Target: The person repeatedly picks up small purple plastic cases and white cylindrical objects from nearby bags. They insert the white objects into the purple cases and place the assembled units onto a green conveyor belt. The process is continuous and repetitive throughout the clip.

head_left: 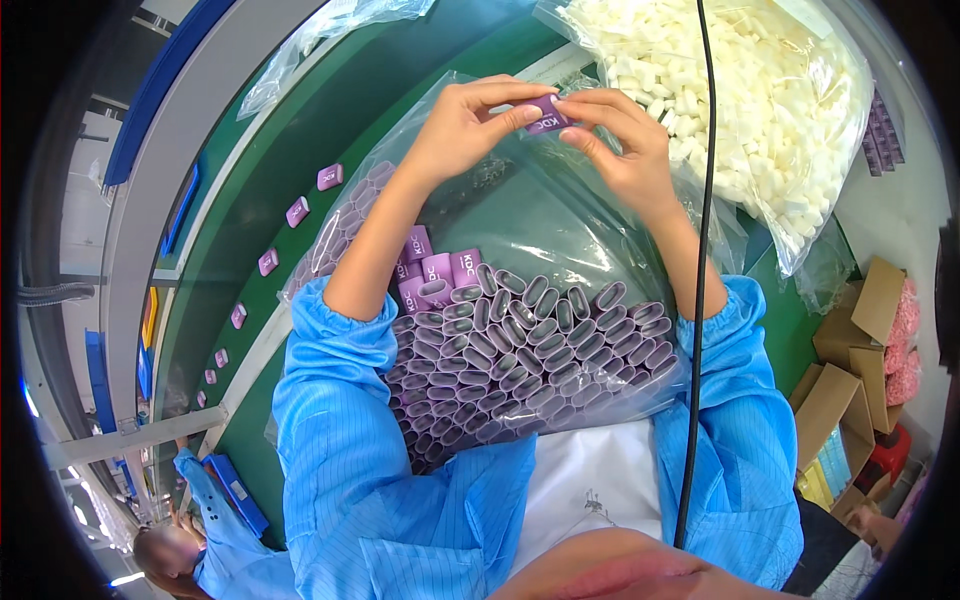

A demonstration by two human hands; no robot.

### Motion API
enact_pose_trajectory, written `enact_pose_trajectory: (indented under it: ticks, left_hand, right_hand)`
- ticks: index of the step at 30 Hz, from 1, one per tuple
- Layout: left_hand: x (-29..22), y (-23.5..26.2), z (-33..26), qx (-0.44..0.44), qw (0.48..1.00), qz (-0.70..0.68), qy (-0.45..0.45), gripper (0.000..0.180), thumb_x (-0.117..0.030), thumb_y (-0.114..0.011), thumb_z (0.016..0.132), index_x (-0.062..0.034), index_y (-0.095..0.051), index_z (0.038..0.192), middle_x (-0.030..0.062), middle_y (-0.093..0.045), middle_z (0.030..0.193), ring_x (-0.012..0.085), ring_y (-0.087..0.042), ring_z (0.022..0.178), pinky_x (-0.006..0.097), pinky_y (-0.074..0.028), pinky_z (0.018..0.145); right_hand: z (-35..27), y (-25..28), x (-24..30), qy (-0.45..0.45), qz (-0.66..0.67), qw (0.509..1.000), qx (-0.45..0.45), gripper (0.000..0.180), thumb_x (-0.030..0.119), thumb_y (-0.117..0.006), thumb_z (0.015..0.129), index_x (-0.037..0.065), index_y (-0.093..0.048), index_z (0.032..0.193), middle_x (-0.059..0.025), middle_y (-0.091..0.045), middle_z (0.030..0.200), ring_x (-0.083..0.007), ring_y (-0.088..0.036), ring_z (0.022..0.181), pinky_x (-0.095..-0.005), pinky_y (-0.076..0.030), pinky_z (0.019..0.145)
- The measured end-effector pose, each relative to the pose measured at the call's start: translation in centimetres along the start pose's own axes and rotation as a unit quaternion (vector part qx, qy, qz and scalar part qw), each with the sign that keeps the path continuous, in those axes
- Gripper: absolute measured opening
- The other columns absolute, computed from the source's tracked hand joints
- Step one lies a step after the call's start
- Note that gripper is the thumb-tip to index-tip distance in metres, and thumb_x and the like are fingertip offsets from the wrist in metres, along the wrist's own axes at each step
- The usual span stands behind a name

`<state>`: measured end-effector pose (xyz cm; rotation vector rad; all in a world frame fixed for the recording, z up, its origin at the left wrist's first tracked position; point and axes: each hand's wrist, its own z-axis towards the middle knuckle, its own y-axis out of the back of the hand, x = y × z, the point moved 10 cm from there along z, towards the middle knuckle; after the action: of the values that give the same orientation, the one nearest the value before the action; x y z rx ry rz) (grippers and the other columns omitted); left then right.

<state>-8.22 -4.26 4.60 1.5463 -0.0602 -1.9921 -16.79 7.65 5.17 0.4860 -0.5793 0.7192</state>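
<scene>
My left hand point(478, 125) and my right hand point(628, 142) meet above the far side of the bench. Between them they grip one small purple plastic case point(545, 117) with pale print, the fingers of each hand closed on an end. Whether a smaller part is at its right end is hidden by the fingertips. Nearer to me, a clear plastic bag point(590, 235) lies spread with many hollow oval purple cases point(500, 350), most with their open ends up. Several printed purple cases point(438, 270) lie flat at the pile's left edge, below my left forearm.
A big clear bag of small cream-white pieces point(735, 100) stands at the far right. Several purple cases point(297, 211) sit spaced along a green conveyor point(255, 215) on the left. A black cable point(709, 180) hangs across the view. Cardboard boxes point(850, 330) stand right; another person point(215, 540) is lower left.
</scene>
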Motion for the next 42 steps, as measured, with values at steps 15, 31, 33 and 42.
enact_pose_trajectory:
  ticks: [15, 31, 33, 42]
  left_hand:
    - [8.5, 18.3, -2.9, -0.210, 0.926, 0.288, 0.122, 0.023, -0.014, -0.059, 0.086, -0.0083, -0.068, 0.106, 0.0106, -0.069, 0.098, 0.0195, -0.065, 0.088, 0.029, -0.049, 0.080]
    - [6.4, 4.9, -6.5, 0.308, 0.685, 0.551, 0.363, 0.035, -0.029, -0.080, 0.059, -0.0111, -0.072, 0.089, 0.0111, -0.064, 0.090, 0.0275, -0.052, 0.099, 0.040, -0.047, 0.079]
    - [7.1, 4.7, -6.6, 0.306, 0.640, 0.611, 0.353, 0.036, -0.027, -0.081, 0.058, -0.0084, -0.072, 0.088, 0.0109, -0.066, 0.092, 0.0274, -0.056, 0.092, 0.040, -0.048, 0.077]
    - [0.8, 1.8, 0.1, 0.026, 0.994, 0.069, 0.086, 0.026, -0.010, -0.073, 0.077, -0.0005, -0.066, 0.100, 0.0058, -0.066, 0.096, 0.0140, -0.061, 0.093, 0.027, -0.050, 0.078]
  right_hand:
    - [-0.7, 9.8, -8.0, -0.206, -0.184, 0.942, -0.189, 0.020, 0.015, -0.069, 0.080, 0.003, -0.069, 0.095, -0.0122, -0.069, 0.085, -0.0208, -0.066, 0.076, -0.0288, -0.050, 0.070]
    - [-0.6, 4.7, -11.2, -0.172, -0.573, 0.797, 0.082, 0.017, 0.014, -0.066, 0.077, -0.001, -0.061, 0.079, -0.0225, -0.062, 0.080, -0.0368, -0.062, 0.073, -0.0446, -0.050, 0.067]
    - [-0.7, 4.6, -10.9, -0.160, -0.570, 0.801, 0.088, 0.016, 0.013, -0.066, 0.077, -0.002, -0.061, 0.079, -0.0223, -0.062, 0.080, -0.0370, -0.062, 0.076, -0.0443, -0.049, 0.067]
    - [0.6, 4.0, -4.0, -0.097, -0.073, 0.988, -0.091, 0.006, 0.004, -0.064, 0.081, 0.001, -0.065, 0.087, -0.0104, -0.065, 0.085, -0.0200, -0.062, 0.080, -0.0288, -0.049, 0.073]
